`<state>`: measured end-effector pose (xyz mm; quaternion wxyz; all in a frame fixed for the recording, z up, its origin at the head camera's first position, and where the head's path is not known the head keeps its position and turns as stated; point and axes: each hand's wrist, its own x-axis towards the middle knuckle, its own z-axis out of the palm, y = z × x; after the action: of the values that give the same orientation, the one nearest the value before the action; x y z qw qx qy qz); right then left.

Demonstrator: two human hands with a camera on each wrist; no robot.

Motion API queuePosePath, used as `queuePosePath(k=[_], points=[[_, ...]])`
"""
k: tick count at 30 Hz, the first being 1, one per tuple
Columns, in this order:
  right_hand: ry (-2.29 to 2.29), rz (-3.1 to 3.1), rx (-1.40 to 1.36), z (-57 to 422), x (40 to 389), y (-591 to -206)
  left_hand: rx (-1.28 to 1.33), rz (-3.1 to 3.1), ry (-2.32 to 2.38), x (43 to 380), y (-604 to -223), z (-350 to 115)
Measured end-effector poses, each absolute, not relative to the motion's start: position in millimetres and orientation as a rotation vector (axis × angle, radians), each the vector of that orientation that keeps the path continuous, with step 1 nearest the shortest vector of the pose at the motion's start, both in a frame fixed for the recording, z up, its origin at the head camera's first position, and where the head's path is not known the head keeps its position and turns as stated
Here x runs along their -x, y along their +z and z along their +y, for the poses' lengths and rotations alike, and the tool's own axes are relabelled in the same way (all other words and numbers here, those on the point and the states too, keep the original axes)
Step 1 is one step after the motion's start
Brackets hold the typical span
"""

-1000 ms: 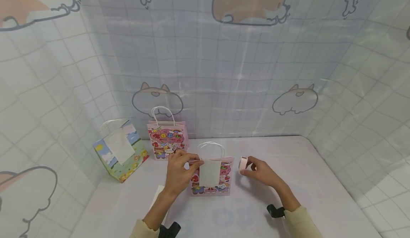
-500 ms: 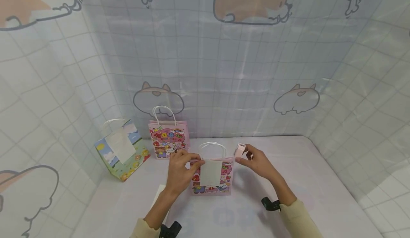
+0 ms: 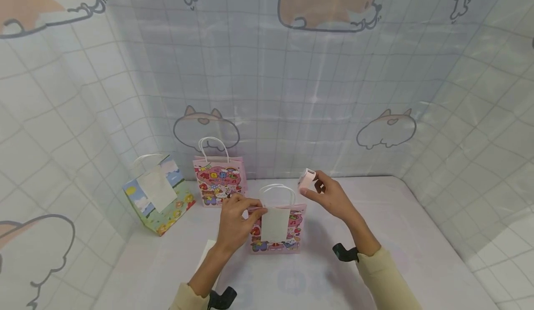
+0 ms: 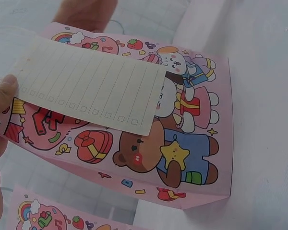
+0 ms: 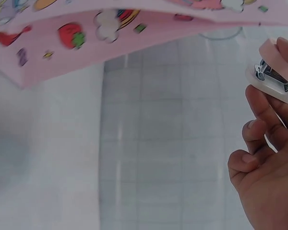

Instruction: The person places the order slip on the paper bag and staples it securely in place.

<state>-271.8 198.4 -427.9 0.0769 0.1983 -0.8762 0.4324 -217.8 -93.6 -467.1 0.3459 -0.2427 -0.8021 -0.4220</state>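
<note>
My left hand [image 3: 235, 219] pinches a lined checklist sheet [image 4: 91, 81] against the top edge of a pink cartoon paper gift bag [image 3: 296, 236]. The bag stands upright, its white handles [image 3: 277, 187] raised. In the left wrist view my thumb [image 4: 7, 88] lies on the sheet's end while other fingers are behind the bag. A small pink stapler [image 3: 307, 180] is held between the thumb and fingers of my right hand [image 3: 333, 198], above and right of that bag's top edge. In the right wrist view the stapler's jaws stand apart, with nothing between them.
A second pink gift bag [image 3: 221, 175] stands behind to the left. Farther left, a blue and green bag [image 3: 179, 194] leans, with a pale sheet [image 3: 156, 189] on its front. Another pale sheet [image 3: 206, 249] lies partly under my left forearm. A patterned curtain [image 3: 292, 92] encloses the table.
My right hand has risen and moved left with the stapler, from beside the bag to above its top right corner. The left hand keeps its pinch on the sheet and bag.
</note>
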Motion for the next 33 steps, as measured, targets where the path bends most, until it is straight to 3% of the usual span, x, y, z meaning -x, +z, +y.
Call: queuePosePath(k=[33], points=[[1.232, -2.596, -0.915, 156.9, 248.3, -395.9, 0.581, -2.107, -1.030, 215.3, -465.2, -89.2]])
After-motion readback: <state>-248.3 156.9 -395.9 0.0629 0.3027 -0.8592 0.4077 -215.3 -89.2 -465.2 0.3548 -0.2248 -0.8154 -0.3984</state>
